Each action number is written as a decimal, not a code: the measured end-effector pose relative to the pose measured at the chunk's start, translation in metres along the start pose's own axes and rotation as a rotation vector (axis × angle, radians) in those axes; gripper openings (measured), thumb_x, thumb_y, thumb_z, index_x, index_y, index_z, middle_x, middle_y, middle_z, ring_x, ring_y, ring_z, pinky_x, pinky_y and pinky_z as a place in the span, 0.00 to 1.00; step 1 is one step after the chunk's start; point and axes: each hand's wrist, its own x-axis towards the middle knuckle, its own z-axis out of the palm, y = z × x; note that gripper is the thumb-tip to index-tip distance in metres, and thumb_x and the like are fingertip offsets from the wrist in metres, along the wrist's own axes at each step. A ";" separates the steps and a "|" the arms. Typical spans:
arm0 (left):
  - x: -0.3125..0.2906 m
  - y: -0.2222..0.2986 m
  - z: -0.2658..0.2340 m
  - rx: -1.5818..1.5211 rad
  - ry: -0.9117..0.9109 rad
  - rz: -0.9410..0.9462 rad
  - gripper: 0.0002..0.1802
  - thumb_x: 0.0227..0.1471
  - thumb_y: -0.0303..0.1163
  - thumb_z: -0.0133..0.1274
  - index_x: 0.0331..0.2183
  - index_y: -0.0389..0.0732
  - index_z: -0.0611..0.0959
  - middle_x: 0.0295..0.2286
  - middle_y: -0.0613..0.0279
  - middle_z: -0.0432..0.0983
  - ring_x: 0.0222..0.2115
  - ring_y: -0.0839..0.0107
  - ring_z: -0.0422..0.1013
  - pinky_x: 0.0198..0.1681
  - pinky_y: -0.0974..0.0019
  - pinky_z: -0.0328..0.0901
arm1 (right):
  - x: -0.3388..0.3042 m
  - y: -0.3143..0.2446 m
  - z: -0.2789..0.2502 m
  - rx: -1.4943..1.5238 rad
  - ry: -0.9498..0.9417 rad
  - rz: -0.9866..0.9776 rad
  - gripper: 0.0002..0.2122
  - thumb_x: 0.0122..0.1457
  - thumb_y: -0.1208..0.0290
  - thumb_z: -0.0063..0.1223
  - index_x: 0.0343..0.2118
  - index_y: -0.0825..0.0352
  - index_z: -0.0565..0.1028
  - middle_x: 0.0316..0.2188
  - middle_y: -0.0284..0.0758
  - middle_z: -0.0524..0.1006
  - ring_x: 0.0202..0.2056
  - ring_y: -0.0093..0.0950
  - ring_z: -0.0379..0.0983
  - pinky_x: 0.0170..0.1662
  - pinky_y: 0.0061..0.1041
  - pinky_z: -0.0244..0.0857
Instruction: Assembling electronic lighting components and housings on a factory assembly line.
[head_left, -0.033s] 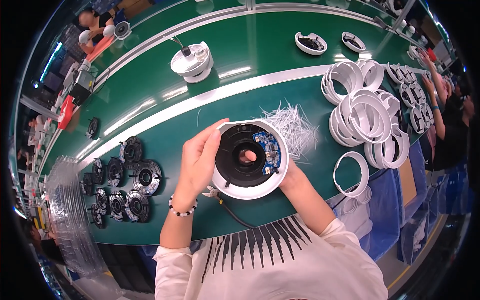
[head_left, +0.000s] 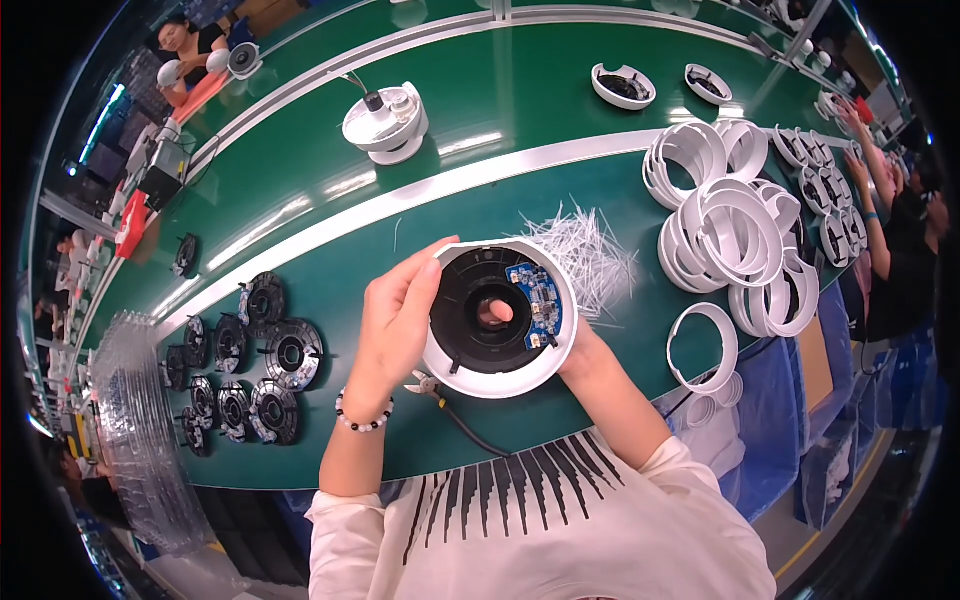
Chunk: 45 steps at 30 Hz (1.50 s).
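Both my hands hold a round white housing [head_left: 500,384] above the bench. A black disc-shaped insert [head_left: 468,340] sits inside it, with a curved blue circuit board [head_left: 541,308] along its right side. My left hand [head_left: 397,312] closes on the left rim, thumb on the near face. My right hand [head_left: 588,358] supports the right side from behind, its fingers mostly hidden by the housing. A fingertip shows through the insert's central hole; I cannot tell which hand it belongs to. Below the left rim lie cutting pliers [head_left: 428,388] beside a dark cable.
Several black disc inserts [head_left: 292,355] lie at the left. Thin white strips [head_left: 585,262] are heaped behind the housing. White rings [head_left: 703,350] are piled at the right. A white assembly [head_left: 388,125] stands beyond the metal rail. Other people work at the far left and right.
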 end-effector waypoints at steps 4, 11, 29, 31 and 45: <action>0.000 0.002 0.000 -0.040 -0.023 -0.004 0.18 0.55 0.34 0.38 0.42 0.33 0.73 0.21 0.73 0.67 0.23 0.86 0.58 0.27 0.81 0.56 | 0.002 -0.001 -0.007 0.006 -0.003 -0.012 0.14 0.56 0.69 0.39 0.43 0.72 0.66 0.39 0.42 0.71 0.36 0.27 0.72 0.38 0.24 0.70; -0.002 0.004 -0.005 -0.033 -0.072 -0.025 0.18 0.55 0.34 0.38 0.42 0.32 0.73 0.24 0.71 0.70 0.26 0.84 0.61 0.31 0.80 0.58 | 0.003 0.000 0.009 -0.002 0.062 -0.032 0.17 0.57 0.66 0.38 0.43 0.74 0.65 0.37 0.44 0.72 0.34 0.30 0.72 0.36 0.24 0.71; 0.046 -0.021 -0.047 -0.446 0.056 -0.286 0.17 0.52 0.37 0.42 0.39 0.34 0.72 0.31 0.60 0.73 0.28 0.74 0.72 0.28 0.70 0.70 | -0.019 0.019 -0.017 -1.119 0.401 -0.316 0.14 0.58 0.67 0.36 0.38 0.74 0.66 0.34 0.40 0.72 0.33 0.32 0.72 0.37 0.26 0.67; 0.071 -0.035 -0.067 -0.449 0.100 -0.364 0.18 0.52 0.40 0.41 0.37 0.35 0.72 0.31 0.60 0.73 0.30 0.71 0.72 0.30 0.63 0.70 | -0.034 0.032 -0.013 -1.951 0.218 -0.585 0.17 0.46 0.66 0.55 0.37 0.72 0.68 0.35 0.42 0.72 0.37 0.37 0.69 0.41 0.31 0.63; 0.202 -0.135 -0.140 -0.562 0.509 -0.388 0.17 0.52 0.39 0.44 0.37 0.35 0.70 0.36 0.55 0.67 0.38 0.60 0.66 0.43 0.50 0.62 | -0.067 0.062 0.024 -2.571 -0.069 0.229 0.47 0.30 0.47 0.61 0.52 0.71 0.55 0.54 0.48 0.50 0.54 0.48 0.45 0.52 0.57 0.34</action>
